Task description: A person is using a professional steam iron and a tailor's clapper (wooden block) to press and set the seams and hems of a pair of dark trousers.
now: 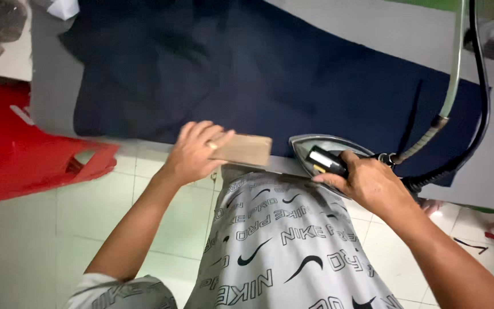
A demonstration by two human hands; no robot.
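A dark navy cloth (pixel 258 80) lies spread over a grey ironing surface (pixel 407 34). My right hand (pixel 367 182) grips the black handle of a steam iron (pixel 324 150) resting at the near edge of the cloth. A hose and a black cable (pixel 475 114) run up from the iron's rear. My left hand (pixel 194 151) holds a flat tan wooden block (pixel 248 150) at the near edge of the surface, just left of the iron.
A red plastic object (pixel 24 143) stands on the tiled floor (pixel 161 217) at the left. My grey patterned shirt (pixel 281 246) fills the bottom centre. A white item (pixel 64 7) lies at the top left beside the cloth.
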